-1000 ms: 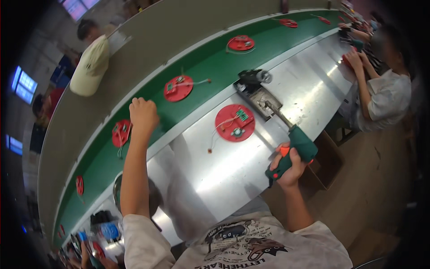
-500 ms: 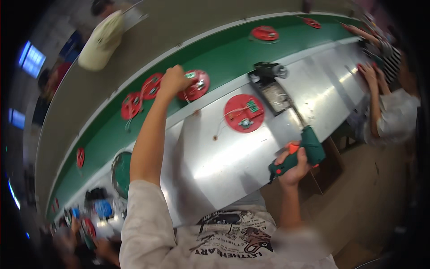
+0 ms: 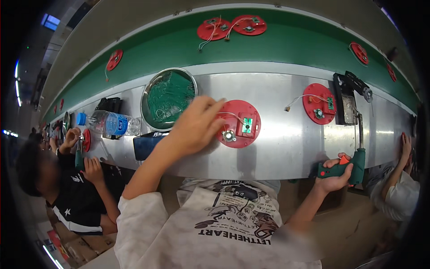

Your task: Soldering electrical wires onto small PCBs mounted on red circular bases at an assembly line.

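My left hand (image 3: pixel 197 125) is closed at the left edge of a red round plate (image 3: pixel 246 139), fingertips over its rim. The plate lies on the metal bench in front of me and carries a small green circuit board, a round silvery part and thin pale wires. In my right hand (image 3: pixel 335 176) is a green power screwdriver (image 3: pixel 357 167) with an orange trigger. Its long metal shaft points away from me, its end at a black tray (image 3: pixel 345 105) of small pieces too fine to make out. Left of that tray lies a second red round plate (image 3: pixel 313 114) with a trailing wire.
Left of my arm stand a metal bowl (image 3: pixel 192 80) of green material, a dark flat device (image 3: pixel 142 148) and a plastic bottle (image 3: pixel 101 122). Further red plates (image 3: pixel 248 30) lie on the green belt (image 3: pixel 295 45) behind. A co-worker (image 3: pixel 80 193) sits at left, another person (image 3: pixel 398 193) at right.
My left hand has come back from the green belt to the bench, with a red plate now under its fingers. The view has turned left; the power screwdriver's end has moved to the tray.
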### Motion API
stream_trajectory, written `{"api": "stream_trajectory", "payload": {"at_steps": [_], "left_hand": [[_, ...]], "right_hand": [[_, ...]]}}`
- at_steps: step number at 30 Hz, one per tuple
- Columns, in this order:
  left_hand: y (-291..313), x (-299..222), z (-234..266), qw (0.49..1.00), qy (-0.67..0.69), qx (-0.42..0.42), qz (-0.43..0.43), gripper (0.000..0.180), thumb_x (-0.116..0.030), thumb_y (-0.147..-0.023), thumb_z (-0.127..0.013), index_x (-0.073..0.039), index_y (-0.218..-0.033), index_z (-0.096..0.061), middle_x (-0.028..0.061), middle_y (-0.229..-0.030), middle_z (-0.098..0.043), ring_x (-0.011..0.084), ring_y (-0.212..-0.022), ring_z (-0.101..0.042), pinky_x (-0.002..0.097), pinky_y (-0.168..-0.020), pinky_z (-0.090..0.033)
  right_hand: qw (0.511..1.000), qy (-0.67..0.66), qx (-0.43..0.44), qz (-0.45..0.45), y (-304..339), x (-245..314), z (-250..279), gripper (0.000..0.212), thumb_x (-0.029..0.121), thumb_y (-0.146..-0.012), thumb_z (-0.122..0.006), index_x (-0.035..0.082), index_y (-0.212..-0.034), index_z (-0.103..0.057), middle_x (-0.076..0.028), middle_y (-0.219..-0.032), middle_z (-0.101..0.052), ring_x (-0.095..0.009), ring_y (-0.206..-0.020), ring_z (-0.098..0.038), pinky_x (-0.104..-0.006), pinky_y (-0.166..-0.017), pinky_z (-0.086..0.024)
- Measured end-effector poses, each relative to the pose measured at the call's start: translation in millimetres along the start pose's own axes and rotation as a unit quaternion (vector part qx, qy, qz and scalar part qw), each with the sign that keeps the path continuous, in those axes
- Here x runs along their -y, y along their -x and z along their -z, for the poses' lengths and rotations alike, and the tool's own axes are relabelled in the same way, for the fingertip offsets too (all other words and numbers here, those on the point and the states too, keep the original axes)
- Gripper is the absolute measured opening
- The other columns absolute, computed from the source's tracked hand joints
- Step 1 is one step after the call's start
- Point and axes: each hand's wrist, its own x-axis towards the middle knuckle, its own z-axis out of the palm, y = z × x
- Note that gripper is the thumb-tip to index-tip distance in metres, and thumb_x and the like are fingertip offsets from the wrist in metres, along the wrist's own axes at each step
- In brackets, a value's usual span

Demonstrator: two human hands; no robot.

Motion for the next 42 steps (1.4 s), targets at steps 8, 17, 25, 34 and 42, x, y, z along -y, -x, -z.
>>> {"api": "stream_trajectory", "payload": {"at_steps": [8, 17, 25, 34, 42], "left_hand": [[28.3, 60.4, 46.9, 0.991, -0.039, -0.110, 0.071, 0.017, 0.003, -0.086, -0.064, 0.001, -0.101, -0.069, 0.0147, -0.089, -0.068, 0.0319, -0.083, -0.064, 0.0404, -0.073, -0.051], [1.9, 91.3, 27.7, 0.997, -0.049, -0.059, -0.017, 0.012, -0.003, -0.082, -0.072, -0.003, -0.093, -0.073, 0.0074, -0.098, -0.070, 0.0283, -0.098, -0.062, 0.0383, -0.087, -0.050], [-1.1, 98.3, 26.7, 0.996, -0.052, -0.036, -0.063, 0.011, -0.001, -0.081, -0.071, -0.001, -0.092, -0.069, 0.0106, -0.095, -0.068, 0.0300, -0.095, -0.062, 0.0385, -0.084, -0.051], [0.1, 84.0, 26.7, 0.983, -0.113, -0.101, -0.108, 0.015, 0.002, -0.081, -0.070, 0.000, -0.096, -0.068, 0.0117, -0.097, -0.072, 0.0305, -0.094, -0.068, 0.0374, -0.083, -0.054], [16.5, -5.7, -1.2, 0.986, -0.024, -0.136, -0.093, 0.016, 0.005, -0.081, -0.070, 0.002, -0.096, -0.068, 0.0147, -0.088, -0.071, 0.0282, -0.076, -0.071, 0.0338, -0.067, -0.056]], "right_hand": [[0.999, 0.039, 0.007, -0.019, -0.3, 1.2, 2.7, 0.041, 0.038, -0.104, -0.041, 0.000, -0.105, -0.056, -0.007, -0.068, -0.055, -0.015, -0.054, -0.048, -0.0280, -0.054, -0.040], [0.998, 0.054, -0.003, -0.018, 1.4, 2.1, -4.9, 0.044, 0.040, -0.104, -0.040, -0.001, -0.107, -0.055, -0.006, -0.069, -0.053, -0.014, -0.056, -0.049, -0.0274, -0.054, -0.040], [0.999, 0.030, 0.015, -0.008, 0.9, 0.7, -1.2, 0.043, 0.038, -0.105, -0.038, -0.001, -0.105, -0.056, -0.010, -0.079, -0.058, -0.015, -0.055, -0.049, -0.0293, -0.052, -0.042], [0.999, 0.039, 0.001, -0.007, 1.2, 2.8, -4.8, 0.044, 0.038, -0.104, -0.039, -0.003, -0.105, -0.056, -0.011, -0.074, -0.057, -0.016, -0.053, -0.049, -0.0295, -0.051, -0.043], [0.979, 0.029, 0.201, 0.012, 50.5, 25.1, -19.6, 0.044, 0.032, -0.099, -0.049, -0.009, -0.115, -0.049, -0.023, -0.102, -0.057, -0.020, -0.053, -0.060, -0.0338, -0.047, -0.054]]}}
